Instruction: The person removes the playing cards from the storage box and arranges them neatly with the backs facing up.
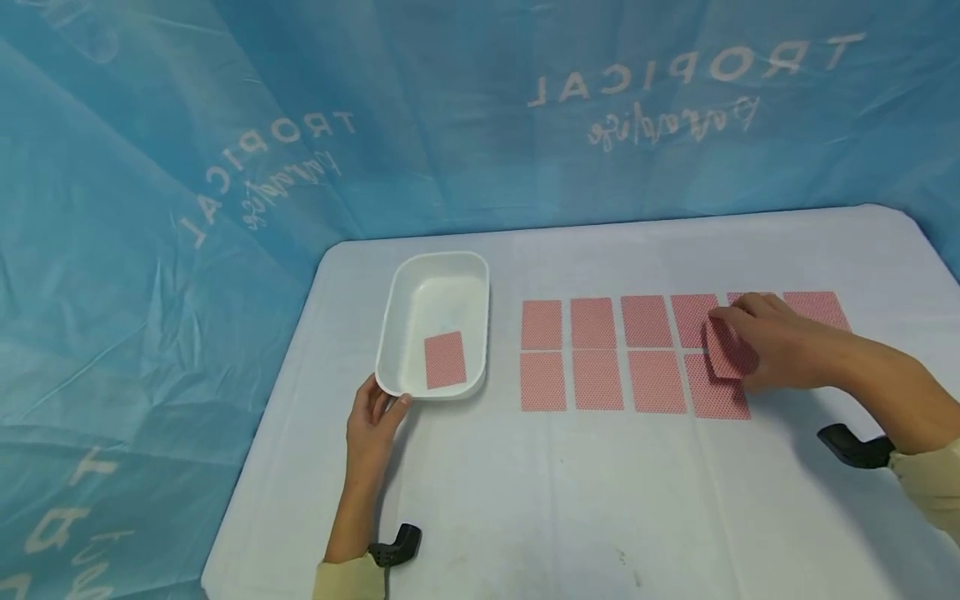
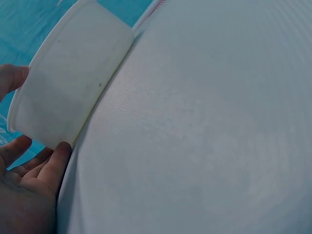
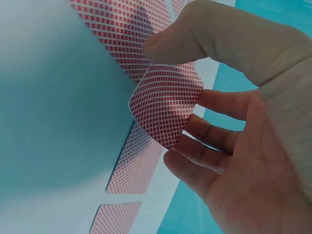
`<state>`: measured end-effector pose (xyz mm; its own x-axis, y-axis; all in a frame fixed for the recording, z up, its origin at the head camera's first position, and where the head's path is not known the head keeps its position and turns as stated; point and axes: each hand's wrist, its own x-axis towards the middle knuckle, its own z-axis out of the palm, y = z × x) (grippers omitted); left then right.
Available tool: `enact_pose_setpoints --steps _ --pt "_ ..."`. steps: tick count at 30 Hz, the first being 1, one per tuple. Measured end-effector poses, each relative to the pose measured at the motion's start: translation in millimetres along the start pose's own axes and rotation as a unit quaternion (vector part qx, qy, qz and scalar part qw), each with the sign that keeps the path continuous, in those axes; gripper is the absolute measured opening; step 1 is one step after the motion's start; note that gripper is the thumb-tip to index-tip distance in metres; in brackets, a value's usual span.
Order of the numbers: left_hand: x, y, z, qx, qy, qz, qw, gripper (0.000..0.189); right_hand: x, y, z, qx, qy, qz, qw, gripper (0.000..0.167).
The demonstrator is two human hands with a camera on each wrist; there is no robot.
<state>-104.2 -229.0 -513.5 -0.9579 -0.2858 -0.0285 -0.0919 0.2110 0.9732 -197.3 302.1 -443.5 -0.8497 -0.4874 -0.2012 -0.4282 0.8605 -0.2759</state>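
Note:
My left hand (image 1: 372, 425) grips the near left corner of a white plastic tub (image 1: 480, 333), thumb at the rim and fingers against the outer wall (image 2: 73, 73). One playing card (image 1: 446, 360), with a red patterned back, lies face down inside the tub. My right hand (image 1: 791, 346) holds another red-backed playing card (image 1: 726, 348) between thumb and fingers. This held card (image 3: 168, 105) is bowed, as the right wrist view shows. In the head view it overlaps the last card (image 1: 716, 396) of the lower row.
Several face-down cards lie in two rows across the white table (image 1: 600, 500), starting with a card (image 1: 542, 325) right of the tub. My right hand partly covers the upper row's right end, near the last card (image 1: 817, 307). A blue printed curtain (image 1: 450, 125) hangs behind and at left.

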Motion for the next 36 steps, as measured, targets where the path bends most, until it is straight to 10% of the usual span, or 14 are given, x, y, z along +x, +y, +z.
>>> enact_pose_setpoints --steps 36 --pt "-0.8 2.0 2.5 0.009 0.003 0.003 1.0 0.067 -41.7 21.2 24.5 -0.033 0.011 0.014 0.9993 0.102"
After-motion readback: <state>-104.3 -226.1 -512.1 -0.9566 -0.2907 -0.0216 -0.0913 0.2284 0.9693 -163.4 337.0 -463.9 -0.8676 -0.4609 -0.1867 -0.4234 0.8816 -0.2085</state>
